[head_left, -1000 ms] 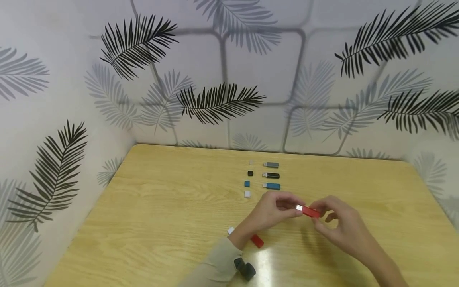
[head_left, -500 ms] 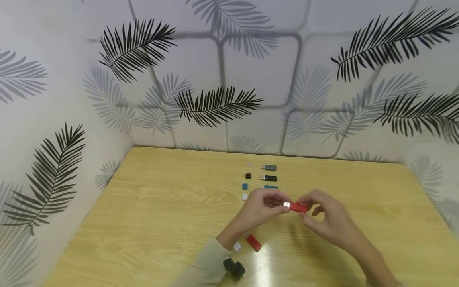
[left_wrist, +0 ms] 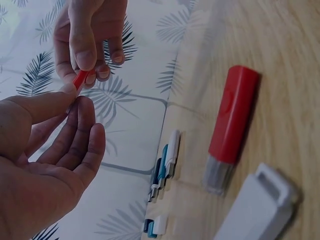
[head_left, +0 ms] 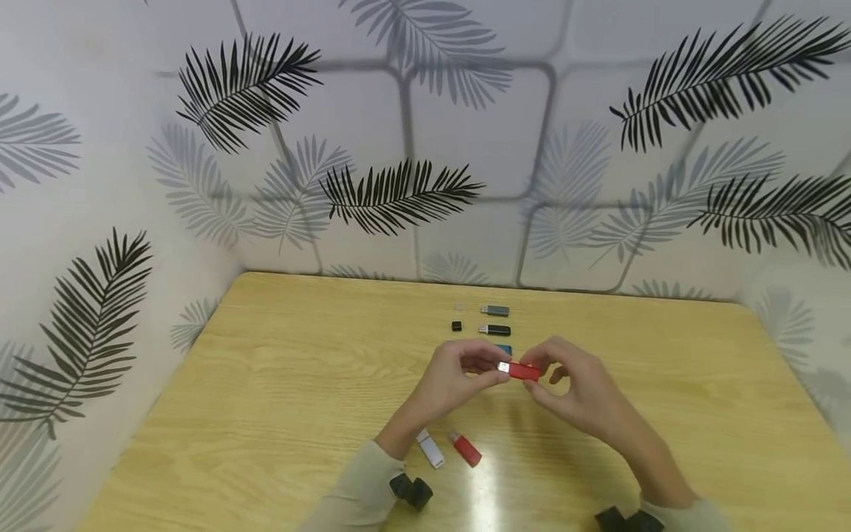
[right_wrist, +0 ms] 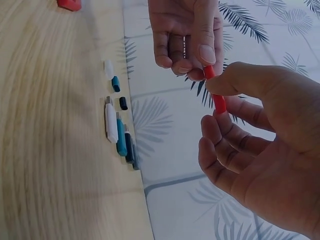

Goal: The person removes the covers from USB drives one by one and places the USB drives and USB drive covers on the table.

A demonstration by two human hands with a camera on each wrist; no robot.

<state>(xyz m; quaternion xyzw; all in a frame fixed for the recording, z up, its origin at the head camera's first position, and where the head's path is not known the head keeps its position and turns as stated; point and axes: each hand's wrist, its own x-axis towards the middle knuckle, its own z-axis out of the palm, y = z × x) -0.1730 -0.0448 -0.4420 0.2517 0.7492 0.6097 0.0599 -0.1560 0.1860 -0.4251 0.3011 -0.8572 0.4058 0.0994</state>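
Observation:
Both hands hold one red USB stick (head_left: 523, 371) above the table, level, its silver plug toward the left. My right hand (head_left: 577, 384) pinches the red body between thumb and forefinger. At the plug end, the thumb and fingers of my left hand (head_left: 452, 375) pinch the stick; the right wrist view shows a bit of red at that thumb tip. Below the hands, a second red USB stick (head_left: 467, 449) lies on the table, its plug end covered by a see-through cap in the left wrist view. Beside it lies a white USB stick (head_left: 431, 449).
Behind the hands a row holds a grey USB stick (head_left: 495, 311), a black one (head_left: 495, 330), a blue one (head_left: 503, 349) and a white one (right_wrist: 111, 122). Their small caps, such as the black cap (head_left: 456, 326) and blue cap (right_wrist: 116, 84), form another row. A patterned wall closes the back.
Both hands have moved left and slightly up in the head view, carrying the red stick between them. The white stick near the left wrist has come more into sight. The head view shifted a little.

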